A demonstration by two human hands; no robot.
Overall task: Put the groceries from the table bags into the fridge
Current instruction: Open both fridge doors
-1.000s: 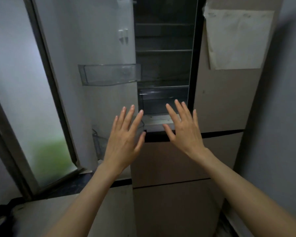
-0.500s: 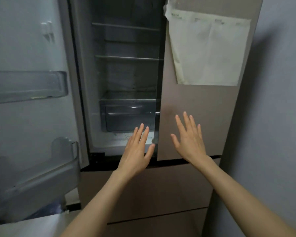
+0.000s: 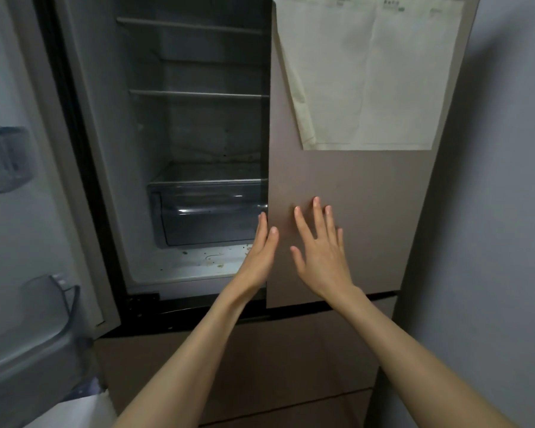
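Fridge (image 3: 346, 217) fills the view straight ahead. Its left door (image 3: 22, 211) swung wide open at my left, clear door bins (image 3: 28, 341) on its inner face. Right door (image 3: 352, 193) closed, brown, with pale paper sheets (image 3: 365, 72) stuck on its upper part. Grey wall (image 3: 507, 211) to the right. Inside the open left half: two shelves (image 3: 198, 94) far up, a clear drawer (image 3: 210, 217) below them, crumbs and specks on the white floor in front of it. No groceries or bags visible from here.

My right hand (image 3: 322, 254) is raised flat over the closed door's lower part, fingers straight and spread, holding nothing; contact with the door unclear. My left hand (image 3: 260, 257) is edge-on at that door's left edge, fingers straight and together, holding nothing.
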